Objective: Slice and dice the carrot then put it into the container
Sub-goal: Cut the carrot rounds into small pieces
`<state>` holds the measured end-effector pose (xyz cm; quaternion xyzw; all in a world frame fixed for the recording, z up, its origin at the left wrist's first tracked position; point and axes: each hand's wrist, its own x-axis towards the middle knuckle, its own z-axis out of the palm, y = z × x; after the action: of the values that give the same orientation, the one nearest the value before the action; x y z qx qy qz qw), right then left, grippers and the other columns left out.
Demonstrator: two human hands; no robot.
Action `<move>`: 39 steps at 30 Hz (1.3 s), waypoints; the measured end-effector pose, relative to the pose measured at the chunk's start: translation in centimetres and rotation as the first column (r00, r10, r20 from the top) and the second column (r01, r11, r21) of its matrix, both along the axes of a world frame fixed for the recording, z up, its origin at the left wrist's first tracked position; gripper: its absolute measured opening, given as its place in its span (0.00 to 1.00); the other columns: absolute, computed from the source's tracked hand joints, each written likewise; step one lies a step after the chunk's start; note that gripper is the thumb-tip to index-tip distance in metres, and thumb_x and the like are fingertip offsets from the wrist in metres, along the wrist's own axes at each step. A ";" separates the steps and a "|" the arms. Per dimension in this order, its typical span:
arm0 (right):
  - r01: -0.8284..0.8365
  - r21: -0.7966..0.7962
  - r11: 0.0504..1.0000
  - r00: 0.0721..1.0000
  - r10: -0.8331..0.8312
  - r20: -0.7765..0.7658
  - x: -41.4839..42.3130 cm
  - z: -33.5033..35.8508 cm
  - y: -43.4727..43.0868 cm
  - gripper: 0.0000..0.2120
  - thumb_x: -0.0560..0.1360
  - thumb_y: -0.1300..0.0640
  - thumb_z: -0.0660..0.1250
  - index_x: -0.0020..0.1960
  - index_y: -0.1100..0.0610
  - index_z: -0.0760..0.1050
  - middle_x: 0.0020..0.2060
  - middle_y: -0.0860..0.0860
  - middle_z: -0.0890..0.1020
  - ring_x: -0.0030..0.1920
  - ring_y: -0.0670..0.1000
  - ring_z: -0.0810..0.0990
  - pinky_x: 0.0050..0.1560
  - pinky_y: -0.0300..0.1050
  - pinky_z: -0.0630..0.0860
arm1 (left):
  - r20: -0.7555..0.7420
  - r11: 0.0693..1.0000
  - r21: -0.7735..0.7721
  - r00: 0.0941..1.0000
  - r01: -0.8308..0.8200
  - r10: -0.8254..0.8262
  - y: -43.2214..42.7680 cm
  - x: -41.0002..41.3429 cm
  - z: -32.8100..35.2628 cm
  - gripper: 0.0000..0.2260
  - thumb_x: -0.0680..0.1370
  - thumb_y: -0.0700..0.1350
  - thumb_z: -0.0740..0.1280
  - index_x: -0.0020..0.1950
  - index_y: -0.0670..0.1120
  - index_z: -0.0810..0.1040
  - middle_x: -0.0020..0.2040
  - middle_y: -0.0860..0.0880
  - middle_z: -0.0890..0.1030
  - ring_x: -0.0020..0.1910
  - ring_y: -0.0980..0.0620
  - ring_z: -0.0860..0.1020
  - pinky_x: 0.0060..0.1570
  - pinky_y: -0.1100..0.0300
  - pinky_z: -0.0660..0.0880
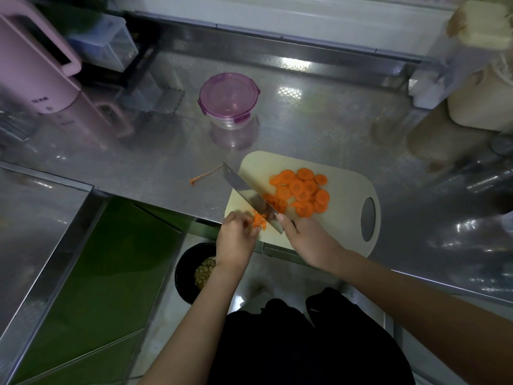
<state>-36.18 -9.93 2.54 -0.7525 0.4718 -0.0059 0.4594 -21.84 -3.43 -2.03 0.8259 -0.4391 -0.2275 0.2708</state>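
Note:
A cream cutting board (341, 187) lies at the steel counter's front edge. Several round carrot slices (302, 190) are heaped on its middle. My right hand (308, 240) grips the handle of a broad cleaver (244, 190), whose blade slants across the board's left side. My left hand (236, 237) pinches a small stack of carrot pieces (259, 220) right beside the blade. A round glass container (229, 102) with a purple clip lid, closed, stands further back on the counter.
A carrot tail (202, 176) lies on the counter left of the board. A pink kettle (36, 68) stands far left, cream jars (483, 93) at the right. A black bin (194, 270) with scraps sits on the floor below the counter edge.

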 end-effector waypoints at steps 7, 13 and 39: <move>-0.004 -0.009 1.000 0.998 0.003 -0.067 0.8 -1.5 0.4 0.28 0.81 0.43 0.49 0.32 0.61 0.66 0.25 0.54 0.69 0.28 0.52 0.70 0.32 0.45 0.64 | 0.023 1.000 0.017 1.000 -0.015 0.015 -0.1 -0.2 0.1 0.07 0.72 0.42 0.72 0.43 0.39 0.79 0.45 0.44 0.78 0.45 0.45 0.77 0.44 0.58 0.70; -0.059 -0.094 0.994 0.987 0.043 -0.157 1.5 -2.0 1.0 0.25 0.81 0.42 0.49 0.34 0.57 0.67 0.31 0.54 0.73 0.36 0.57 0.74 0.37 0.45 0.67 | 0.017 0.999 0.032 0.999 -0.032 0.032 -0.2 -0.3 0.0 0.07 0.73 0.41 0.71 0.40 0.37 0.80 0.44 0.42 0.78 0.43 0.43 0.77 0.42 0.56 0.71; 0.075 -0.048 0.996 0.994 -0.071 0.087 1.2 -0.9 -0.4 0.25 0.82 0.45 0.50 0.42 0.63 0.74 0.36 0.56 0.78 0.40 0.54 0.77 0.47 0.49 0.72 | -0.056 0.995 -0.094 0.998 -0.018 0.013 -0.7 0.6 -0.4 0.12 0.72 0.37 0.72 0.55 0.41 0.79 0.48 0.46 0.81 0.46 0.49 0.79 0.51 0.57 0.76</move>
<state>-34.98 -10.38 1.63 -0.7454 0.4785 -0.0670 0.4592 -21.24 -4.16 -2.41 0.8090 -0.4352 -0.2269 0.3234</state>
